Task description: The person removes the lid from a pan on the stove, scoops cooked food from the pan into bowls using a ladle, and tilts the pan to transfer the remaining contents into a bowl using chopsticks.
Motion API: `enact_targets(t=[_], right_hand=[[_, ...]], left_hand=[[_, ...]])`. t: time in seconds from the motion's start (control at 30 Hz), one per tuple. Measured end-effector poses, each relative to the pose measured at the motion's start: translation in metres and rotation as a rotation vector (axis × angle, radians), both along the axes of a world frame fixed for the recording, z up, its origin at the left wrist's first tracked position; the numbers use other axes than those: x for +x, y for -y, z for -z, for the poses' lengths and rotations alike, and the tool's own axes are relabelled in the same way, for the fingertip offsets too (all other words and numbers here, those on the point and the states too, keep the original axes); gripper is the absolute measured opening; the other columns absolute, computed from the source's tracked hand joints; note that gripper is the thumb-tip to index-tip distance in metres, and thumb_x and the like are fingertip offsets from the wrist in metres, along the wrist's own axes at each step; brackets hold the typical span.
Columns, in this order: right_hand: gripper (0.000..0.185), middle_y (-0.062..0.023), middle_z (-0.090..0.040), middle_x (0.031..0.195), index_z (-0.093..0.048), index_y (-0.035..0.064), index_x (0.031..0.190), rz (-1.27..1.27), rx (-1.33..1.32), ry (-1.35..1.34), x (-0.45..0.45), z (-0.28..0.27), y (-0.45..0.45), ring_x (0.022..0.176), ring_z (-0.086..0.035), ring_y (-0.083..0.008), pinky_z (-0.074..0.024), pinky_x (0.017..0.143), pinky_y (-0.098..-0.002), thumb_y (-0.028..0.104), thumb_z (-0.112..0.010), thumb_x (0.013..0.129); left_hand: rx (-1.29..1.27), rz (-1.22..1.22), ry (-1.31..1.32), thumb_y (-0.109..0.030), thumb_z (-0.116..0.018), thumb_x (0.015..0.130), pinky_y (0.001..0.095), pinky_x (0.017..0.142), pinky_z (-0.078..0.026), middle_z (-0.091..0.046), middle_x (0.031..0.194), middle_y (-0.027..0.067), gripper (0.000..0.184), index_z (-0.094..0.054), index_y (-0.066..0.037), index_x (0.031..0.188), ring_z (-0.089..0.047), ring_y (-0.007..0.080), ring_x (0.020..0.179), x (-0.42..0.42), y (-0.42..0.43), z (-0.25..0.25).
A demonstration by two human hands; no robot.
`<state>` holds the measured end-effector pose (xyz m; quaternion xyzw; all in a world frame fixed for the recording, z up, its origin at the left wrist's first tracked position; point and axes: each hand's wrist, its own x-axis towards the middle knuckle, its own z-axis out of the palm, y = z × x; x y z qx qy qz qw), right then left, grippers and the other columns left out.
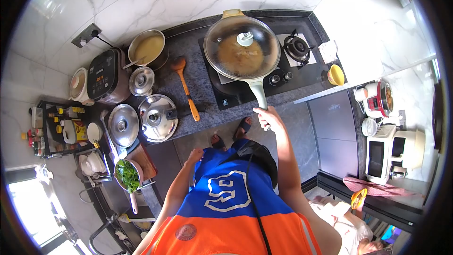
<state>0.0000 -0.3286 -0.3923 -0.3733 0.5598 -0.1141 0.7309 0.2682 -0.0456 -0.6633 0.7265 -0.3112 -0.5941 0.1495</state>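
Note:
A wok with a glass lid (245,39) sits on the left side of the gas stove (222,95), brownish food showing through the fogged glass. Its pale handle (258,93) points toward me. My right hand (270,118) is closed at the end of that handle, with the fingers curled. Down at my side, by the blue shorts, my left hand (195,155) has its fingers loosely curled and nothing in it. Left of the stove, a wooden spatula (184,82) lies on the dark counter (200,73).
A pot of yellowish liquid (148,48), a rice cooker (104,76) and several metal lids (158,118) crowd the left counter. A pan of green leaves (127,174) is near the sink. A yellow bowl (336,75) stands right of the burner (297,48). Another person (347,222) is at lower right.

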Motion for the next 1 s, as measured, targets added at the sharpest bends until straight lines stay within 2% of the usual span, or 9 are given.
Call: enact_targets(t=[0.1,0.2,0.4,0.47,0.63,0.7,1.0], right_hand=[[0.026,0.0031,-0.042,0.052,-0.044,0.0099,0.071,-0.005,0.021,-0.014,0.000,-0.007,0.001,0.038,-0.037,-0.0042,-0.0304,0.033,-0.0226,0.019,-0.065,0.084],[0.033,0.0061,-0.037,0.049,-0.039,0.0137,0.064,-0.005,-0.023,-0.039,0.005,-0.008,-0.003,0.036,-0.035,-0.0039,-0.0267,0.032,-0.0222,0.024,-0.063,0.085],[0.031,0.0057,-0.038,0.050,-0.040,0.0134,0.066,0.014,-0.025,-0.015,0.003,0.001,-0.005,0.037,-0.035,-0.0038,-0.0276,0.032,-0.0226,0.022,-0.063,0.085],[0.026,0.0033,-0.043,0.052,-0.044,0.0100,0.071,0.024,0.001,0.023,0.001,0.007,-0.003,0.038,-0.038,-0.0049,-0.0323,0.033,-0.0231,0.019,-0.065,0.083],[0.026,0.0037,-0.043,0.052,-0.044,0.0103,0.070,0.017,-0.008,0.031,-0.001,0.009,-0.002,0.038,-0.039,-0.0047,-0.0322,0.033,-0.0231,0.019,-0.064,0.084],[0.026,0.0038,-0.042,0.052,-0.044,0.0103,0.071,0.021,-0.003,0.034,0.000,0.006,-0.004,0.038,-0.039,-0.0045,-0.0321,0.033,-0.0230,0.019,-0.064,0.084],[0.025,0.0044,-0.042,0.052,-0.044,0.0102,0.072,0.031,-0.043,0.044,0.000,0.006,-0.007,0.038,-0.038,-0.0040,-0.0308,0.033,-0.0226,0.018,-0.064,0.084]], left_hand=[[0.009,0.012,0.036,-0.027,-0.054,0.083,0.0287,0.046,-0.048,-0.065,0.072,0.0066,0.024,-0.066,-0.007,0.087,-0.061,0.0145,0.057,-0.004,0.000,-0.006],[0.001,-0.026,0.030,-0.028,-0.055,0.083,0.0287,0.047,-0.048,-0.066,0.073,0.0066,0.024,-0.066,-0.006,0.084,-0.061,0.0144,0.057,-0.005,0.000,-0.008],[-0.010,-0.057,0.010,-0.027,-0.055,0.083,0.0287,0.046,-0.047,-0.066,0.072,0.0062,0.024,-0.065,-0.006,0.086,-0.061,0.0144,0.057,-0.007,0.001,-0.001],[-0.010,-0.072,-0.002,-0.027,-0.054,0.083,0.0284,0.045,-0.046,-0.065,0.072,0.0062,0.024,-0.065,-0.006,0.086,-0.061,0.0144,0.056,-0.007,0.000,-0.001],[0.006,-0.084,0.004,-0.027,-0.054,0.084,0.0279,0.042,-0.045,-0.064,0.069,0.0058,0.023,-0.064,-0.006,0.084,-0.059,0.0138,0.054,-0.011,-0.010,-0.001],[0.021,-0.071,0.028,-0.025,-0.053,0.082,0.0297,0.047,-0.047,-0.065,0.067,0.0061,0.022,-0.064,-0.006,0.082,-0.060,0.0137,0.052,-0.012,-0.014,0.002],[0.025,-0.115,0.021,-0.024,-0.054,0.081,0.0288,0.045,-0.046,-0.064,0.067,0.0056,0.021,-0.065,-0.006,0.084,-0.060,0.0133,0.053,-0.011,-0.016,-0.004]])
